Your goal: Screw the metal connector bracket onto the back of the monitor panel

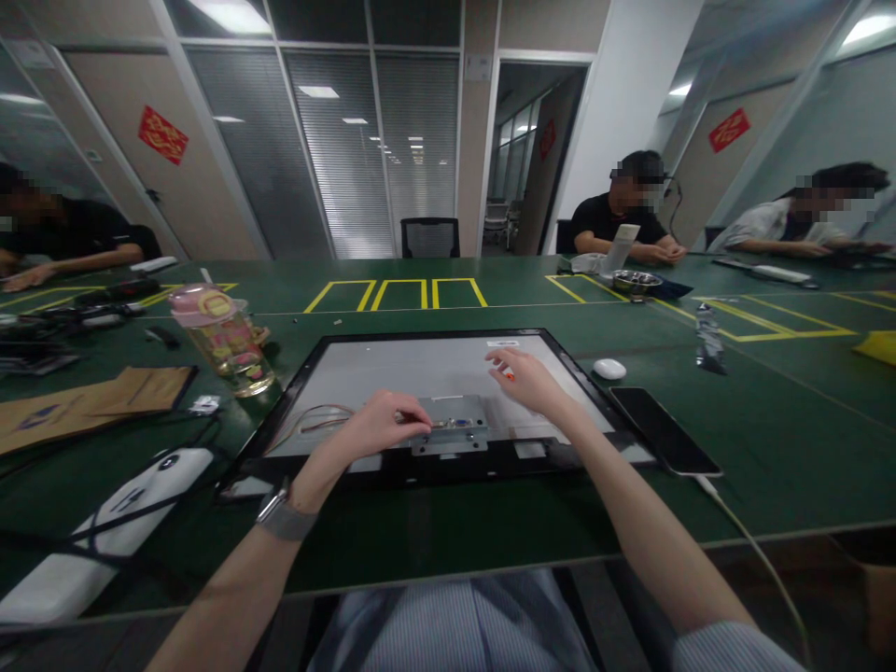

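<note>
A flat display panel [410, 359] with a black frame and a grey back lies in front of me. Near its front edge sits a metal bracket [455, 437] carrying a small circuit board [458, 424]. My left hand [388, 422] is closed in a pinch at the board's left end; whatever its fingertips grip is hidden. Thin wires [315, 415] run over the panel to the left of that hand. Above the panel's right half hovers my right hand [528, 378], fingers apart and slightly curled. A small orange spot shows beneath its fingers; I cannot tell what it is.
A phone [665, 431] with a charging cable [760, 551] and a white earbud case [609, 370] lie to the right. A drink bottle [222, 341], brown paper packaging [105, 401] and a white power strip [112, 532] are on the left. People sit across the green table [490, 532].
</note>
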